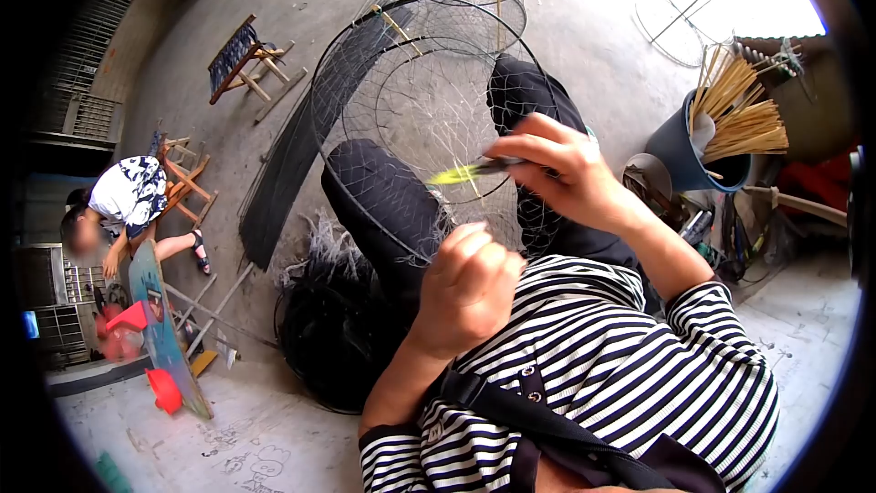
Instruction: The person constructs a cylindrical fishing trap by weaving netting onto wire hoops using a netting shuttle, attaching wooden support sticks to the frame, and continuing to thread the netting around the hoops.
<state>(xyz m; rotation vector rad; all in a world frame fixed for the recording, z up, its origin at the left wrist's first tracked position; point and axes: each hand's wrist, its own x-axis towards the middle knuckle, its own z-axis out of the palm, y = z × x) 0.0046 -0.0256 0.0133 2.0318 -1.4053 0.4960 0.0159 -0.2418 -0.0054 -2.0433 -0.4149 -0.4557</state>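
Observation:
A round hoop net of thin mesh on black rings stands between my knees, its near ring facing me. My left hand is closed in a fist at the net's near edge, pinching the mesh or its twine; the exact grip point is hidden by the fingers. In my right hand, between thumb and fingers, is a slim netting needle, yellow-green at its outer end and dark near the fingers, slightly blurred. It points left across the net's opening, above the left hand.
A blue bucket of bamboo sticks stands at right. Dark netting lies along the floor on the left. A black bag sits beside my left leg. Folding stools and a seated person by a board are farther left.

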